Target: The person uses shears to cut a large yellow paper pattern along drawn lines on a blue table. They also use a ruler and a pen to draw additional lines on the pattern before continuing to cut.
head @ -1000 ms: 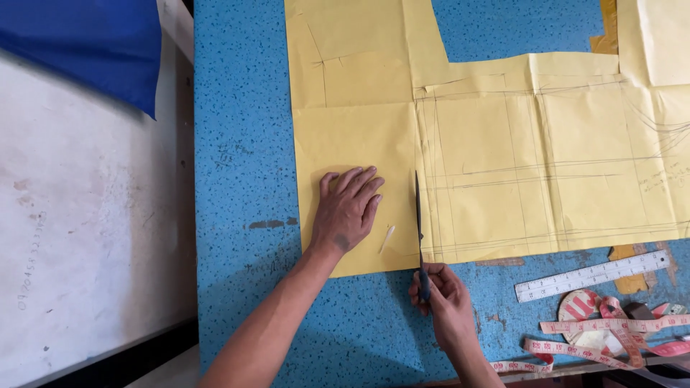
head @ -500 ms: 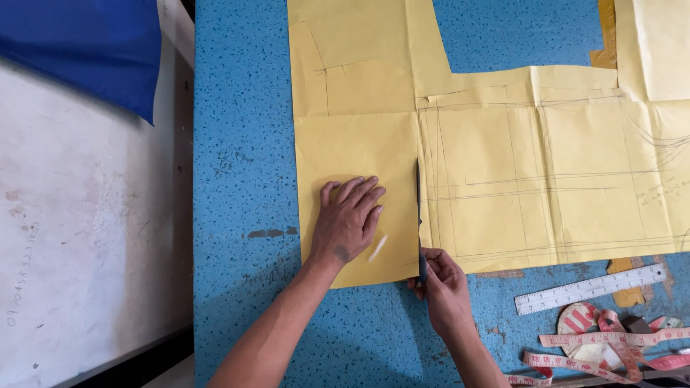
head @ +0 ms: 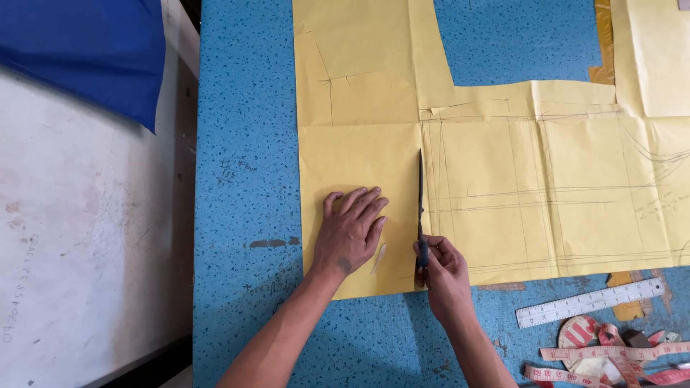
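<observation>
My left hand (head: 350, 231) lies flat on the yellow paper (head: 359, 154), fingers spread, palm down, pointing to 1 o'clock. My right hand (head: 442, 269) is closed round the handle of the scissors (head: 420, 208); the dark blades run straight up to 12 o'clock along a fold line, just right of my left fingertips. Whether the blades are parted I can't tell, too thin.

The paper is a big sheet with pencil lines, covering the blue table (head: 244, 179) from centre out to 3 o'clock and up to 12. A notch of bare table shows at 1 o'clock. A small pale sliver (head: 379, 259) lies on the paper between my hands.

At 4 o'clock of my right hand: white ruler (head: 589, 303), lying near the paper's lower edge. Below that, a heap of measuring tape (head: 611, 356), pink and white. At 10 o'clock, well apart, blue cloth (head: 86, 54) on a whitish surface (head: 79, 244). Nothing lies across the fold line ahead of the blades.
</observation>
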